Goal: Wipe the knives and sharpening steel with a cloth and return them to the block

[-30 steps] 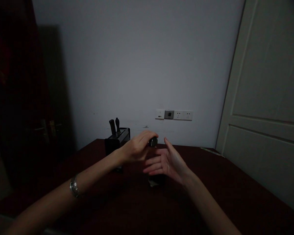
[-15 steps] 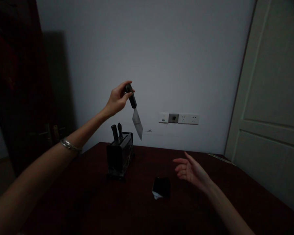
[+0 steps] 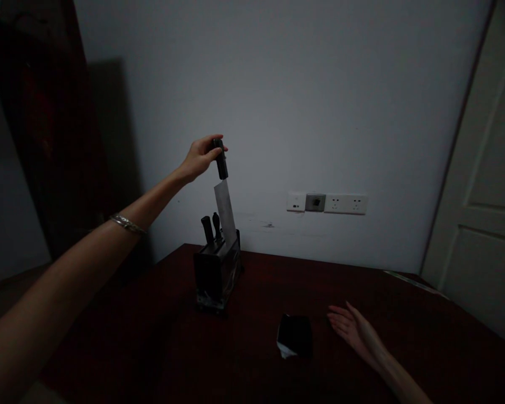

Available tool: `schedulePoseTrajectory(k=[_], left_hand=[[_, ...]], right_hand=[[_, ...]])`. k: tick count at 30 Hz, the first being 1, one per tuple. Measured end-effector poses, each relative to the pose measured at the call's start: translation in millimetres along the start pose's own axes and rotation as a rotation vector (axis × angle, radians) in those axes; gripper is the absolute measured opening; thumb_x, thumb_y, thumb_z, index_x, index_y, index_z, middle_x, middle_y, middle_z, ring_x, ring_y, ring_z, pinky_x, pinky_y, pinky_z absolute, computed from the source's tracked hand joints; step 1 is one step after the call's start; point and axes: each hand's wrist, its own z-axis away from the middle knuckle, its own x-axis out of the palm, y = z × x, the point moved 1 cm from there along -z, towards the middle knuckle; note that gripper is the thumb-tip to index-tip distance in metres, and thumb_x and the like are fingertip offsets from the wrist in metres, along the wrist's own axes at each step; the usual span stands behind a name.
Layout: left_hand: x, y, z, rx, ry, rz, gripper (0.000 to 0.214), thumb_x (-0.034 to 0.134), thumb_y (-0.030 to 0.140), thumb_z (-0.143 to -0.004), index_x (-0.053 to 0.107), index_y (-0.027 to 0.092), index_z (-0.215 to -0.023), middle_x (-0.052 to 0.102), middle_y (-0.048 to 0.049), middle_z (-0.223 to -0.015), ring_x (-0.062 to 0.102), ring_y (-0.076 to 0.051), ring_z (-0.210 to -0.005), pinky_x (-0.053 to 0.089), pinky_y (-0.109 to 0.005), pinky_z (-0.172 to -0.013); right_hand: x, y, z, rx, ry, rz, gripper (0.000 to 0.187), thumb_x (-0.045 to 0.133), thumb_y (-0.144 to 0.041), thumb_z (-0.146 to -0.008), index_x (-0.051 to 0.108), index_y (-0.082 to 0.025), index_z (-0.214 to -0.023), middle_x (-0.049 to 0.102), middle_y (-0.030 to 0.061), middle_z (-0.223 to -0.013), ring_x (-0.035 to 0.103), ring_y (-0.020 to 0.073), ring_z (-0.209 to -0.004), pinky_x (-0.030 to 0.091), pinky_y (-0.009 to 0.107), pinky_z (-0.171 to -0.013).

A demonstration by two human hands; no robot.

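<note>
The left hand, raised in the upper centre-left of the frame, pinches the dark handle of a cleaver by its top end between fingers and thumb. The cleaver hangs near vertical, handle up and broad pale blade pointing down, its lower end at the top of the knife block beside two other dark handles. The right hand lies open, fingers loosely spread, low on the dark table at lower right, near a small black object.
</note>
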Motion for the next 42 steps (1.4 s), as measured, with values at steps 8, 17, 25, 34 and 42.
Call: schedulePoseTrajectory(k=[8, 17, 25, 34, 42], left_hand=[[-3.9, -14.1, -5.3, -0.110, -0.063, 0.056, 0.031, 0.051, 0.008, -0.080, 0.049, 0.008, -0.111, 0.060, -0.0078, -0.087, 0.059, -0.011, -0.073, 0.050, -0.035, -0.078], [-10.2, -34.5, -2.6, -0.180, -0.067, 0.142, 0.035, 0.055, 0.010, -0.076, 0.051, 0.009, -0.111, 0.061, -0.0077, -0.087, 0.059, -0.011, -0.073, 0.048, -0.031, -0.077], [-11.8, -51.8, 5.3, -0.197, -0.074, 0.166, 0.035, 0.055, 0.010, -0.076, 0.052, 0.008, -0.111, 0.060, -0.0081, -0.088, 0.060, -0.012, -0.073, 0.047, -0.036, -0.080], [-10.0, -67.0, 8.2, -0.211, -0.087, 0.162, 0.036, 0.055, 0.011, -0.076, 0.052, 0.009, -0.112, 0.061, -0.0082, -0.088, 0.059, -0.013, -0.076, 0.047, -0.034, -0.079], [-8.4, -72.0, 12.1, -0.222, -0.086, 0.140, 0.037, 0.056, 0.012, -0.075, 0.053, 0.009, -0.112, 0.062, -0.0084, -0.088, 0.059, -0.013, -0.077, 0.047, -0.033, -0.080]], right_hand=[[-5.0, 3.2, -3.5, 0.032, -0.041, -0.050, 0.028, 0.051, -0.033, -0.081, 0.068, -0.012, -0.075, 0.069, 0.0129, -0.069, 0.065, 0.0176, -0.062, 0.052, 0.025, -0.062], [-18.0, 8.1, -14.0, 0.054, -0.119, -0.074, 0.028, 0.051, -0.034, -0.083, 0.068, -0.011, -0.082, 0.071, 0.0108, -0.072, 0.066, 0.0165, -0.066, 0.052, 0.024, -0.066], [-15.3, 5.5, -13.6, 0.102, -0.133, -0.081, 0.033, 0.049, -0.037, -0.084, 0.069, -0.011, -0.083, 0.071, 0.0116, -0.074, 0.066, 0.0166, -0.065, 0.052, 0.024, -0.064], [-13.2, 3.4, -12.8, 0.112, -0.140, -0.100, 0.036, 0.047, -0.037, -0.085, 0.070, -0.010, -0.082, 0.071, 0.0122, -0.073, 0.066, 0.0171, -0.063, 0.052, 0.025, -0.063], [-15.8, 4.8, -13.4, 0.098, -0.145, -0.086, 0.035, 0.047, -0.036, -0.085, 0.070, -0.010, -0.082, 0.071, 0.0124, -0.073, 0.066, 0.0177, -0.065, 0.052, 0.025, -0.065]])
